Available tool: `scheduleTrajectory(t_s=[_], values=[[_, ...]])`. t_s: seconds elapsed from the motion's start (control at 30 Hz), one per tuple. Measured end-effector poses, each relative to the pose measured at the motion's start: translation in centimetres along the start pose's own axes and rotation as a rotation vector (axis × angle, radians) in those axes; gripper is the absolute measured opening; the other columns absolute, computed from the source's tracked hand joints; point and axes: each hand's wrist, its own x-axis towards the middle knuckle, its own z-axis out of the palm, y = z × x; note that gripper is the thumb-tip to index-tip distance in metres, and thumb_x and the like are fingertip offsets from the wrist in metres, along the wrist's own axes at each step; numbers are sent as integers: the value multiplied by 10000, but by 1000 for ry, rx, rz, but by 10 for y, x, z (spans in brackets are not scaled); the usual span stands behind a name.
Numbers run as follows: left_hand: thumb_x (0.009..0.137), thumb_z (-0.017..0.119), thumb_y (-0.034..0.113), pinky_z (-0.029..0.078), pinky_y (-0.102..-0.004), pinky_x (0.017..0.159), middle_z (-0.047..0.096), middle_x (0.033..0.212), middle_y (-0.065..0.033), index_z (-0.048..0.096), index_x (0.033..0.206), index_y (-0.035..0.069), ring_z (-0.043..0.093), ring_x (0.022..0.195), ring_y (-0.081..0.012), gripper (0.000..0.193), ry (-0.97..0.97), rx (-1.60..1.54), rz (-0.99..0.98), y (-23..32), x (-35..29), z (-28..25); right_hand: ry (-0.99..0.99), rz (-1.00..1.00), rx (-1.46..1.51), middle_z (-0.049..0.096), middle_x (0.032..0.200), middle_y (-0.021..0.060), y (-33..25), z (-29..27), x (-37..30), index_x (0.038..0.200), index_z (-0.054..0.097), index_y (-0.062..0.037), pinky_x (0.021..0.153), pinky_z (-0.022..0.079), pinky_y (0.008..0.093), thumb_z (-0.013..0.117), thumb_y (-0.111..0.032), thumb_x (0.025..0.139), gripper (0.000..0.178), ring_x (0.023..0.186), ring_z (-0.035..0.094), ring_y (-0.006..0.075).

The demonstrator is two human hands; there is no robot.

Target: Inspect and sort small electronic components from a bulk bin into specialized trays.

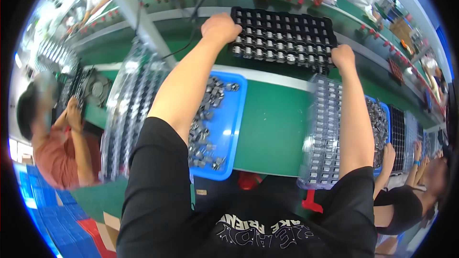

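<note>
My arms reach far forward over the bench. Between my hands is a black tray with rows of small silver metal parts in its pockets. At the tray's left end, my left hand is closed on the edge, fingers partly hidden. My right hand grips the opposite end near its lower corner. A dark layer shows under the tray's near edge; whether it is a second tray I cannot tell. Below my left forearm, a blue bin holds loose metal parts, partly covered by my arm.
Clear plastic trays stand by my right forearm and at my left. Another blue bin of metal parts lies at the right. A white rail borders the green bench. A grey post rises at left. Co-workers sit on both sides.
</note>
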Motion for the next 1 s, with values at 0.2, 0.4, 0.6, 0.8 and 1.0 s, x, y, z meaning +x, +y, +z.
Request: scheduleTrajectory(t_s=[0.2,0.4,0.6,0.8,1.0], values=[[875,623,482,553,-454,915,742,1105,-150,778,1037,99,695,1074,-338,444,-40,107,116,5,65,49,-21,122,1,699,1096,307,2,35,18,979,739,58,973,516,491,554,-184,834,337,1105,665,446],[900,627,438,551,-435,924,746,1100,-141,778,1040,91,698,1067,-329,403,-229,65,25,3,76,71,-88,199,-86,719,1091,273,7,67,31,958,756,28,960,534,462,588,-191,823,308,1094,680,425],[915,615,430,538,-437,954,743,1125,-150,768,1093,95,693,1094,-323,409,-279,-1,25,-26,73,78,-208,195,-140,714,1137,261,-13,63,23,1029,751,25,955,541,446,636,-213,812,343,1086,690,409],[942,621,522,507,-453,1022,677,1307,-174,695,1240,27,635,1222,-362,583,-315,37,-47,-46,66,62,-146,131,-140,712,1135,266,-25,61,4,1050,747,9,962,542,445,671,-269,848,352,1106,680,411],[929,604,492,517,-483,995,701,1230,-208,745,1131,31,647,1185,-395,523,-90,-46,-24,-13,15,15,-30,16,-3,727,1115,229,-66,-14,-64,1040,753,-5,962,534,445,707,-344,844,395,1088,686,394]])
